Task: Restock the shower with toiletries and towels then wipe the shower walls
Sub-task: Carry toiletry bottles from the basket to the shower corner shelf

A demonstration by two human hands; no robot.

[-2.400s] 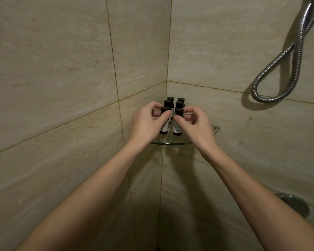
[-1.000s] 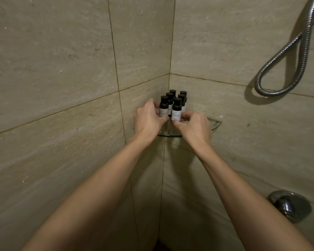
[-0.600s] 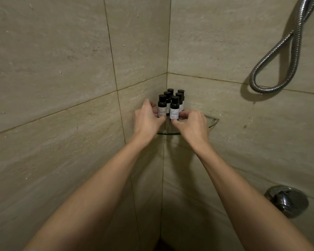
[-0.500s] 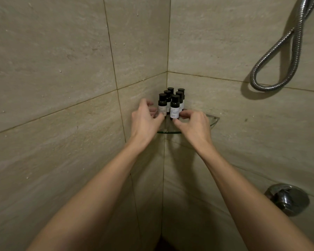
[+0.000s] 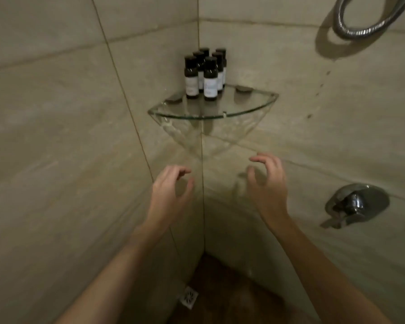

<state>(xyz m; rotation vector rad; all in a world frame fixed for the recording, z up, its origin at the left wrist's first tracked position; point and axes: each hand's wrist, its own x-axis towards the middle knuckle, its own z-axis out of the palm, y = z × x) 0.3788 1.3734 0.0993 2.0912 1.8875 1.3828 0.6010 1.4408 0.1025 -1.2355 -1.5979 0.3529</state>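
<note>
bottles [image 5: 205, 76] are standing in a tight cluster at the back of the glass corner shelf [image 5: 250, 110], so the toiletry step is looking finished. left hand [image 5: 171, 190] and right hand [image 5: 267, 183] are hovering below the shelf, fingers loosely curled, holding nothing. no towel or cloth is showing here; the next move is probably calling for fetching towels before wiping the walls [image 5: 56, 148].

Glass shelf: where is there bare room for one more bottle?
Bottles crowd the back corner. Bare glass lies between them and the curved front edge of the shelf, and rightwards around the round mount; the left strip by the other mount is tighter.
</note>
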